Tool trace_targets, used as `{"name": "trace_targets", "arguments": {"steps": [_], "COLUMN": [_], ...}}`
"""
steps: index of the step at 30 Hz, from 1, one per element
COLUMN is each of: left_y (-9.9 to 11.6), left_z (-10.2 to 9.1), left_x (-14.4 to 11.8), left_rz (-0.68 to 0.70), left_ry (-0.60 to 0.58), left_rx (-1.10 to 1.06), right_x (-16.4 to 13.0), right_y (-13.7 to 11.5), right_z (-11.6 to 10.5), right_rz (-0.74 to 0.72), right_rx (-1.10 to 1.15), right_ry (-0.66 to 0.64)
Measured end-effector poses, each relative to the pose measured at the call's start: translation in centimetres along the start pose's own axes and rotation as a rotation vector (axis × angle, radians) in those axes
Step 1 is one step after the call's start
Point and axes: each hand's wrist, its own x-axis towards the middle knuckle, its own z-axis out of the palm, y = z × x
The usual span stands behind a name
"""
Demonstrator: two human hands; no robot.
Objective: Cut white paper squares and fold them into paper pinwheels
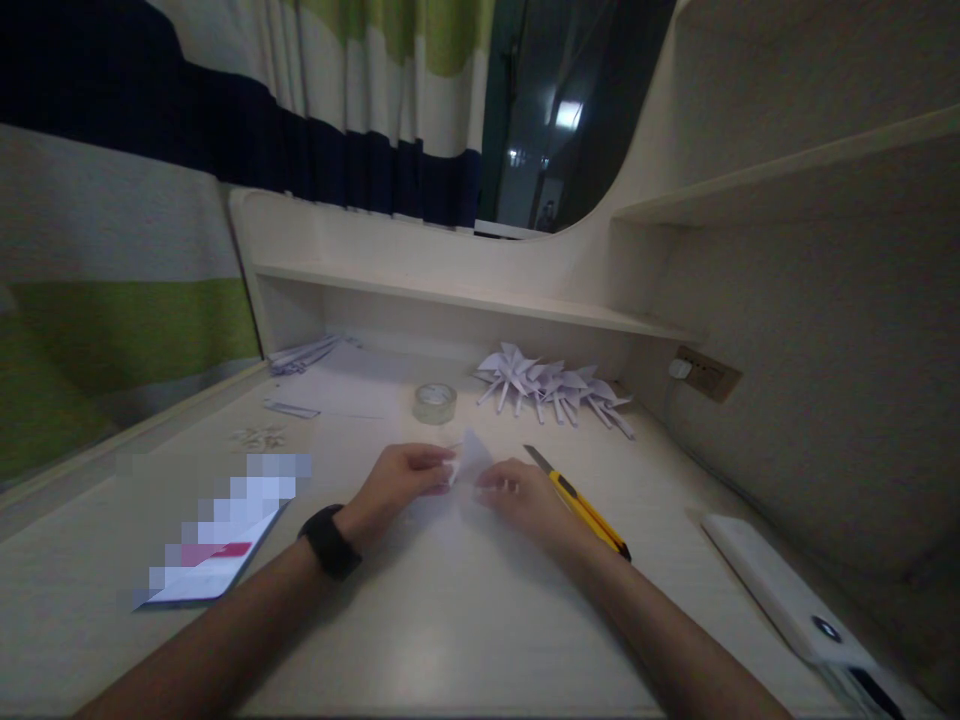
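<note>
Between my two hands, low over the desk, is a white sheet of paper [472, 456] with a pointed top; its lower part blends into the pale surface. My left hand [394, 490], with a black band on its wrist, pinches the paper's left side between thumb and fingers. From the other side, my right hand [532, 500] grips it with bent fingers, partly blurred. Just beyond the paper stands a roll of clear tape [435, 404]. Close by my right hand lies a yellow utility knife [589, 508], its blade pointing away from me.
Several folded paper pinwheels [555, 385] lie in a row at the back. White sheets [349, 385] and paper strips [300, 356] are at back left, near small pale pieces [259, 437]. A lit, pixelated screen [232, 540] lies left, a white case [780, 580] right. A shelf [450, 292] overhangs the back.
</note>
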Motion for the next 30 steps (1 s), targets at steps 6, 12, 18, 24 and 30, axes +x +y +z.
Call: {"name": "trace_targets", "arguments": {"steps": [6, 12, 18, 24, 30], "left_y": [-0.1, -0.5, -1.3, -1.8, -2.3], "left_z": [0.4, 0.6, 0.7, 0.8, 0.7], "left_x": [-0.1, -0.2, -0.2, 0.0, 0.2], "left_rz": [0.068, 0.103, 0.13, 0.032, 0.018], "left_ry": [-0.006, 0.009, -0.081, -0.149, -0.167], "left_rx": [0.008, 0.044, 0.123, 0.026, -0.004], "right_x": [0.0, -0.1, -0.1, -0.1, 0.0], "right_y": [0.0, -0.3, -0.4, -0.4, -0.1], "right_z": [-0.1, -0.1, -0.2, -0.1, -0.1], "right_rz": [-0.025, -0.044, -0.048, -0.004, 0.009], "right_rx": [0.02, 0.033, 0.084, 0.09, 0.11], "right_ry": [-0.01, 0.016, -0.003, -0.027, -0.049]}}
